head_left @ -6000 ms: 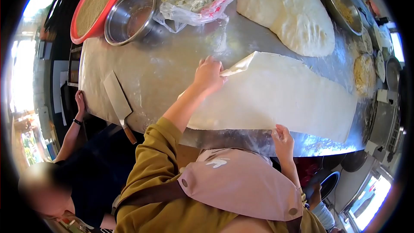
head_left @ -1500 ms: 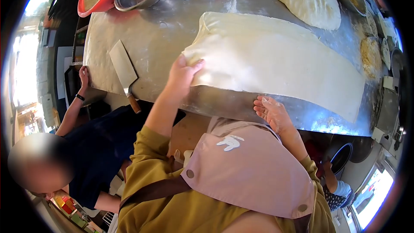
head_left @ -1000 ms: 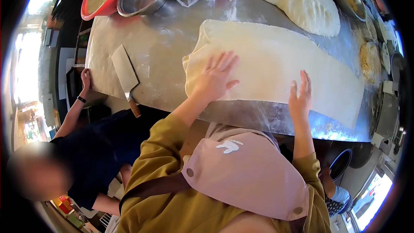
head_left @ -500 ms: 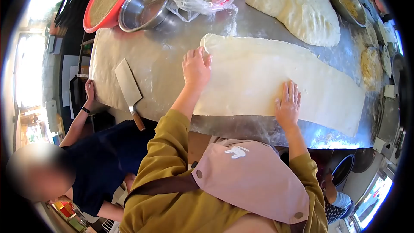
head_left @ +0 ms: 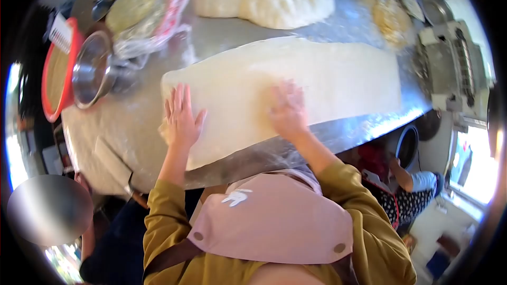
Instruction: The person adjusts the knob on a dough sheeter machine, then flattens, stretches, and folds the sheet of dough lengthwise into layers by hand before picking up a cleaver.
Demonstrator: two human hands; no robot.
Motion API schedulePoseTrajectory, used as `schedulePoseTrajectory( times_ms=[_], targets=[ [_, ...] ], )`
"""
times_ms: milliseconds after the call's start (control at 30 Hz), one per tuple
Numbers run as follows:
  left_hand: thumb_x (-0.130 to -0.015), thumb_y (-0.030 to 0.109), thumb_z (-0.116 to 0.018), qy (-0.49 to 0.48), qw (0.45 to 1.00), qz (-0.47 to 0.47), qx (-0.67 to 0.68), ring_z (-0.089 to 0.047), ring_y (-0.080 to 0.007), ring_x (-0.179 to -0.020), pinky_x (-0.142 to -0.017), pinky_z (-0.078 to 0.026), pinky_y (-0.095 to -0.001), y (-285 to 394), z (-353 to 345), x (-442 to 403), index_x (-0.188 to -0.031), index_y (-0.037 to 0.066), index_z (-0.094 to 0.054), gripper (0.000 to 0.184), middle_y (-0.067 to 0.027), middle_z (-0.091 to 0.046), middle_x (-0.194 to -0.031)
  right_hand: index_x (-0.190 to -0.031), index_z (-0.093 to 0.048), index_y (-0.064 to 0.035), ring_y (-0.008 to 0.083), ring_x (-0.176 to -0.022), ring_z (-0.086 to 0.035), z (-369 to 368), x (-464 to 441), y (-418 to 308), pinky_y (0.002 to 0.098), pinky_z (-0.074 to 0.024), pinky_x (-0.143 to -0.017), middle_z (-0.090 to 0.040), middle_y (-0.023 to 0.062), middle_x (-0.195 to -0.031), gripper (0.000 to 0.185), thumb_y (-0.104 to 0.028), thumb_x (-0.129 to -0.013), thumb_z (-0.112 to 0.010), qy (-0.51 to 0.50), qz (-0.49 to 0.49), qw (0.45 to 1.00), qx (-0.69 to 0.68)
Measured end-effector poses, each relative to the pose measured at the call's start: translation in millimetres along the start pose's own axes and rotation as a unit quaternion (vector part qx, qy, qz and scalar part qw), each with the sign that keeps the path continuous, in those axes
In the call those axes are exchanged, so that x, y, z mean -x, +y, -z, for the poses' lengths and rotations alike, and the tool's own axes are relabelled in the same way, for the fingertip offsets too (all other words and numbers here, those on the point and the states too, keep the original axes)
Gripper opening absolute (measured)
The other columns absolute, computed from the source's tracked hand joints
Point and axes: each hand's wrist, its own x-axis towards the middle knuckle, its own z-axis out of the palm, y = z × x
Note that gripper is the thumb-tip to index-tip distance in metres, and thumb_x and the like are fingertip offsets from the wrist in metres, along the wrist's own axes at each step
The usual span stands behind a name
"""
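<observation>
A long, pale dough sheet (head_left: 338, 76) lies flat across the metal table, a floury shadow around my hands. My left hand (head_left: 182, 119) rests near the sheet's left end, fingers spread and thumb out, palm down. Toward the sheet's middle, my right hand (head_left: 288, 111) lies palm down on the dough, its fingers stretched out and slightly blurred by motion. Neither hand grips anything. Behind the sheet sits a thick, lumpy mass of dough (head_left: 285, 0).
A wide-bladed knife (head_left: 113, 163) lies at the front left. A red basin (head_left: 50, 87), a steel bowl (head_left: 90, 71) and a plastic bag with greenish dough (head_left: 137, 13) stand back left. A machine (head_left: 454, 66) is at right. Other people are on both sides.
The view has turned toward the right. My left hand, earlier curled at the sheet's left edge, now lies flat with spread fingers. My right hand is closer to the left one on the dough.
</observation>
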Motion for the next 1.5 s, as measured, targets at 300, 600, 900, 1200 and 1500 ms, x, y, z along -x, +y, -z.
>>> schedulePoseTrajectory(
  times_ms=[300,600,900,1200,1500],
  targets=[
    [-0.085,0.026,-0.067,-0.069,0.996,0.003,-0.051,-0.021,-0.0353,-0.147,-0.118,-0.015,-0.0542,6.6,-13.7,12.7,-0.153,0.009,-0.025,0.082,-0.0151,-0.026,-0.159,-0.15,-0.033,-0.0114,0.0358,-0.147,-0.021,11.8,8.4,62.7,0.0532,-0.0149,-0.119,-0.026,0.0169,-0.158,0.066,-0.046,-0.096,-0.049,0.028,-0.003,0.999,-0.046],
    [-0.085,0.025,-0.068,-0.154,0.987,0.026,-0.031,-0.019,-0.0379,-0.148,-0.118,-0.013,-0.0572,89.9,-22.6,38.9,-0.154,0.008,-0.023,0.085,-0.0166,-0.022,-0.16,-0.148,-0.037,-0.0144,0.0359,-0.144,-0.028,39.3,30.2,267.0,0.0528,-0.0196,-0.117,-0.032,0.0153,-0.155,0.064,-0.042,-0.093,-0.054,0.078,-0.099,0.992,0.012],
    [-0.084,0.033,-0.069,-0.081,0.994,0.071,-0.013,-0.021,-0.0433,-0.145,-0.117,-0.015,-0.0572,265.7,-72.9,-3.9,-0.153,0.008,-0.027,0.085,-0.0215,-0.023,-0.158,-0.146,-0.038,-0.0094,0.0401,-0.143,-0.028,69.4,24.0,472.9,0.0533,-0.0229,-0.116,-0.034,0.0199,-0.152,0.057,-0.025,-0.093,-0.055,0.141,-0.168,0.976,0.004],
    [-0.083,0.038,-0.066,-0.115,0.99,0.074,-0.026,-0.02,-0.046,-0.144,-0.115,-0.013,-0.0608,306.7,-100.6,-2.8,-0.15,0.003,-0.031,0.083,-0.0266,-0.024,-0.156,-0.12,-0.058,-0.0015,0.0397,-0.121,-0.052,205.7,-209.2,509.5,0.0466,-0.0416,-0.103,-0.057,0.0223,-0.127,0.031,-0.02,-0.096,-0.053,0.337,0.107,0.933,-0.067],
    [-0.088,0.051,-0.05,-0.127,0.985,0.046,-0.108,-0.021,-0.0465,-0.144,-0.115,-0.013,-0.0609,299.6,-109.8,-4.3,-0.15,-0.001,-0.028,0.084,-0.0281,-0.023,-0.156,-0.127,-0.063,-0.0059,0.0371,-0.125,-0.054,202.3,-378.6,510.1,0.052,-0.0386,-0.105,-0.059,0.0141,-0.134,0.075,-0.065,-0.095,-0.029,0.01,-0.161,0.968,-0.192]
  ],
)
